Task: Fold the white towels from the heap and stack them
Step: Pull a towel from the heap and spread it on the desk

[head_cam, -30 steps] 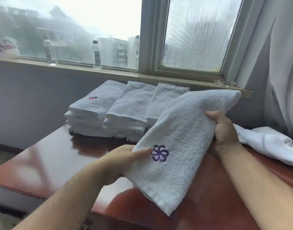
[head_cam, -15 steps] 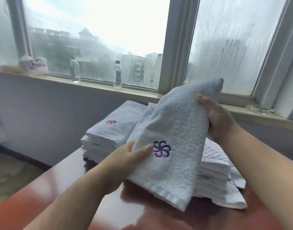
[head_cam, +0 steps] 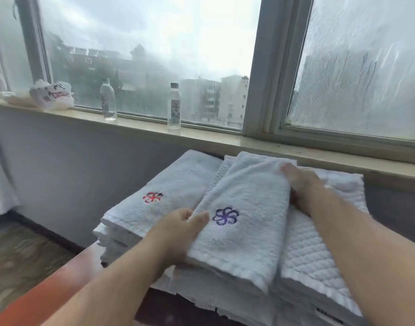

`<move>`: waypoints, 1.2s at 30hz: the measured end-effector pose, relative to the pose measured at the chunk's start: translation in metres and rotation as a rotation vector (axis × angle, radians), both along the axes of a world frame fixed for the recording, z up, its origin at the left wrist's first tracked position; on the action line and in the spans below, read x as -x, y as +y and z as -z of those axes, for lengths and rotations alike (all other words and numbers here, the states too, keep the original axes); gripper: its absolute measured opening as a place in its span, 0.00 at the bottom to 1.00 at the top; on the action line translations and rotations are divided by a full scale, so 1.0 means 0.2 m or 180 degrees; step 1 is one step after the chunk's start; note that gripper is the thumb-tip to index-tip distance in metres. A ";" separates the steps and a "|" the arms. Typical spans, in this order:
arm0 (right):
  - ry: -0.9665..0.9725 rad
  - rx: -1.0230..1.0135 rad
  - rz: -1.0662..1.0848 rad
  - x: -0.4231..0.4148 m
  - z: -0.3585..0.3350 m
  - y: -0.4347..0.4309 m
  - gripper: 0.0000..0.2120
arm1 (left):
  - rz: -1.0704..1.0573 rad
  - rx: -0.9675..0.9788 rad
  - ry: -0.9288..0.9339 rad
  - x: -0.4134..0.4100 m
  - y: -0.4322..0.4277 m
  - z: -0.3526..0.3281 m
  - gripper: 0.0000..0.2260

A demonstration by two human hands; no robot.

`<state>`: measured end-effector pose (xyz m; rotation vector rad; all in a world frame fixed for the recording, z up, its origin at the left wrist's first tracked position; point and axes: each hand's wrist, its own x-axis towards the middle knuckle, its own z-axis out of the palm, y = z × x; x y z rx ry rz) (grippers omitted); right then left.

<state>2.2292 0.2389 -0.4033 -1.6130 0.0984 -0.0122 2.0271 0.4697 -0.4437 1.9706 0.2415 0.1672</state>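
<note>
Left hand (head_cam: 178, 231) and right hand (head_cam: 300, 184) grip one towel (head_cam: 248, 245); three stacks (head_cam: 178, 180); two bottles (head_cam: 174, 107).

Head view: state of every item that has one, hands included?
purple-flower towel: folded, lying on the middle stack, held by both hands.
left hand: grips the towel's near left edge.
right hand: holds its far right edge; blurred.
red-flower towel: folded, atop the left stack.
waffle towels: folded, stacked on the right.
left bottle: upright on the sill.
right bottle: upright, capped, on the sill.
</note>
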 end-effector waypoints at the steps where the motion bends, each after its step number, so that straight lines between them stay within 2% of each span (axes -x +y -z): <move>1: 0.0009 0.0051 -0.0052 -0.04 0.02 0.01 0.15 | -0.0039 0.0213 0.0000 -0.01 0.02 0.02 0.16; 3: -0.0102 0.0135 -0.0117 -0.10 0.02 0.01 0.12 | -0.0049 0.0458 -0.0037 -0.01 0.03 0.04 0.16; 6: -0.0425 0.0061 -0.0213 -0.15 0.01 0.03 0.10 | -0.0371 -0.0041 -0.0319 0.01 0.00 0.06 0.15; 10: -0.0320 0.0415 -0.0252 -0.16 0.02 0.06 0.09 | -0.0613 -0.0351 -0.0400 0.03 -0.03 0.05 0.17; 12: -0.0441 0.0744 -0.0137 -0.15 0.01 0.07 0.12 | -0.0636 -0.0367 -0.0384 0.03 -0.05 0.05 0.17; 15: -0.0989 0.1504 0.0232 -0.13 -0.02 0.09 0.19 | -0.0739 -0.0419 -0.0435 0.04 -0.06 0.04 0.16; 19: -0.1031 0.1950 0.0406 -0.10 -0.03 0.11 0.22 | -0.0833 -0.0608 -0.0416 0.04 -0.07 0.02 0.19; 21: -0.1745 0.2214 0.0786 -0.04 -0.04 0.11 0.25 | -0.0969 -0.1257 -0.0816 0.06 -0.09 0.01 0.22; 23: -0.2518 0.2410 0.0800 0.03 -0.07 0.14 0.20 | -0.0841 -0.1708 -0.1452 0.10 -0.14 -0.02 0.23; 24: -0.2607 0.2586 0.0627 0.05 -0.08 0.16 0.17 | -0.0690 -0.1784 -0.1543 0.12 -0.17 -0.04 0.25; 27: -0.1960 0.3232 -0.0197 0.06 -0.06 0.21 0.20 | -0.0328 -0.1922 -0.0990 0.10 -0.25 -0.02 0.48; 29: -0.1596 0.3430 -0.0759 0.05 -0.05 0.22 0.23 | -0.0300 -0.1994 -0.0590 0.08 -0.30 0.02 0.58; 32: -0.1321 0.3539 -0.1134 -0.01 -0.05 0.21 0.26 | -0.0408 -0.1935 -0.0553 0.06 -0.31 0.06 0.59; 36: -0.1091 0.3751 -0.1216 -0.07 -0.03 0.24 0.27 | -0.0437 -0.1957 -0.0603 0.04 -0.30 0.09 0.60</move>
